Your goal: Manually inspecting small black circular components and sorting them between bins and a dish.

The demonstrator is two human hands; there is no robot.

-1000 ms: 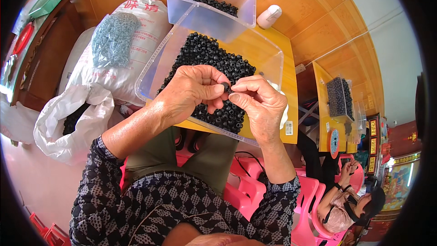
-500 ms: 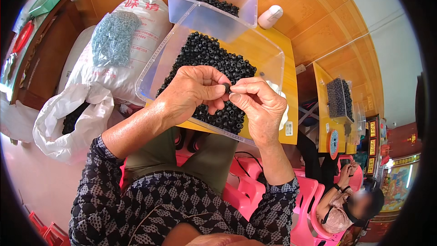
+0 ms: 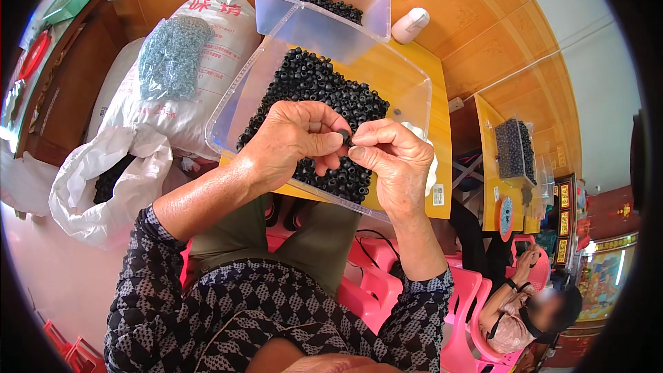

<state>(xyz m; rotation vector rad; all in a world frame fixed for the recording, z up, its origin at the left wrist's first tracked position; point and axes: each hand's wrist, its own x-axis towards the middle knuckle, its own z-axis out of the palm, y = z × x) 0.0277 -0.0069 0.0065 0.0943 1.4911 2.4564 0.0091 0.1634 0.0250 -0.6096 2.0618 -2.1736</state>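
Between my fingertips is a small round black part (image 3: 344,137), held over a clear plastic bin (image 3: 231,100). My left hand (image 3: 293,137) pinches it between thumb and forefinger, the other fingers curled below. From the other side, thumb and forefinger of my right hand (image 3: 394,155) close at its edge; whether they grip this part or something tiny on it is too small to tell. Inside the bin, many loose black ring-like parts (image 3: 324,86) are heaped below and beyond my hands.
A second clear bin (image 3: 321,17) with black parts and a pale bottle (image 3: 410,25) stand at the back of the yellow table (image 3: 431,76). Sacks, one bearing a bag of bluish pieces (image 3: 174,59), lie left. Another person (image 3: 528,311) sits at right near pink chairs (image 3: 459,311).
My fingertips have shifted very slightly, with the black part turned a little between them. The person at right has moved their hands a bit.
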